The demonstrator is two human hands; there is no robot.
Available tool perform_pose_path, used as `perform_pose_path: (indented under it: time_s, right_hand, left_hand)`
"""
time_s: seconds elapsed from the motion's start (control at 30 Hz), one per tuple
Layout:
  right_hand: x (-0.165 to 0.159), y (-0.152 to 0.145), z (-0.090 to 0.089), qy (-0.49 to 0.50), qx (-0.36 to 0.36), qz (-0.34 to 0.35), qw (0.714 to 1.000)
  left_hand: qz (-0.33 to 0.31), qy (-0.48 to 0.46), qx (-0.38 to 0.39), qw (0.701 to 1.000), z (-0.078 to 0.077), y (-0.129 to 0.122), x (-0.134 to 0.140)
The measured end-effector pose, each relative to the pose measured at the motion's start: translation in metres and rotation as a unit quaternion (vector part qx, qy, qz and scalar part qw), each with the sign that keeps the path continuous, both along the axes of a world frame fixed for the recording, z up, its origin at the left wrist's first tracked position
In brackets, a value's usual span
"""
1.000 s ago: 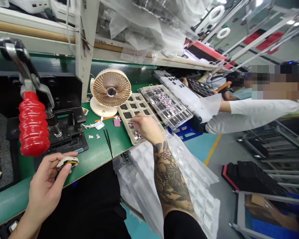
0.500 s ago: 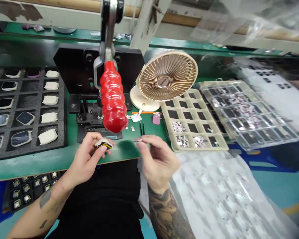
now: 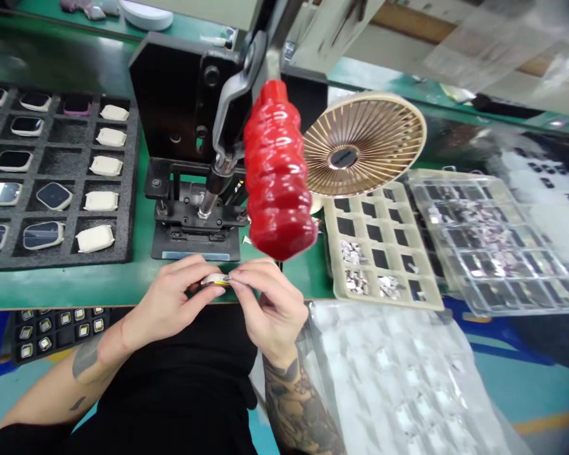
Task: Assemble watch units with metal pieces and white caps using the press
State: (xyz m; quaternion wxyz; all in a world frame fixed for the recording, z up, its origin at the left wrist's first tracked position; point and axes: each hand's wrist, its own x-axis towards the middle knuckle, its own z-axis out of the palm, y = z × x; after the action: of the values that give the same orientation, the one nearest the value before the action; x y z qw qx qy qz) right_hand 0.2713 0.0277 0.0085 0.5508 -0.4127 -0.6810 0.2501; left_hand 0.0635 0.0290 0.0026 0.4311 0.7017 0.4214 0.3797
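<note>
left hand [image 3: 171, 302] pinching small pale case [image 3: 213, 279], right hand [image 3: 271, 303] clamped on tiny part [image 3: 227, 278] at the case's end

Left hand's grip [image 3: 168, 300] around a small pale case [image 3: 213, 279], right hand's grip [image 3: 270, 303] pinching a thin piece [image 3: 227, 277] at the case's end, green table [image 3: 128, 287], red press handle [image 3: 279, 183], fan [image 3: 365, 145], compartment box [image 3: 384, 302] of parts [image 3: 356, 282] right, foam tray [image 3: 64, 161] of watch-like pieces [image 3: 101, 201] left

Dense, dark tattoos [image 3: 296, 401] cover my right forearm above a bare right hand [image 3: 270, 303]; a solid inked patch [image 3: 86, 357] and smaller mark [image 3: 77, 403] dot my left, below black clothing [image 3: 180, 398].
</note>
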Motion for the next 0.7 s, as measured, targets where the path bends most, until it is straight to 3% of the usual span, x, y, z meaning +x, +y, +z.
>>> perform_pose_path:
  time_s: [0.17,0.27,0.5,0.6,0.7]
  right_hand:
    - [0.005,-0.001,-0.002,-0.068,-0.018,0.043,0.997]
    - [-0.001,-0.006,-0.010,-0.100,-0.016,0.032,0.994]
    - [-0.009,-0.008,-0.025,-0.232,0.157,-0.003,0.960]
    - [-0.012,-0.011,-0.019,-0.245,0.138,-0.007,0.960]
    - [-0.007,-0.026,-0.013,-0.225,0.100,-0.039,0.968]
  left_hand:
    - [0.003,-0.009,-0.027,1.000,-0.001,0.000,-0.002]
    - [0.014,-0.021,-0.043,0.999,-0.002,0.000,-0.004]
    - [0.021,-0.023,-0.046,0.998,-0.005,0.002,-0.011]
    - [0.025,-0.021,-0.055,0.998,-0.003,-0.001,-0.013]
    - [0.090,-0.063,-0.071,0.991,0.003,-0.007,-0.009]
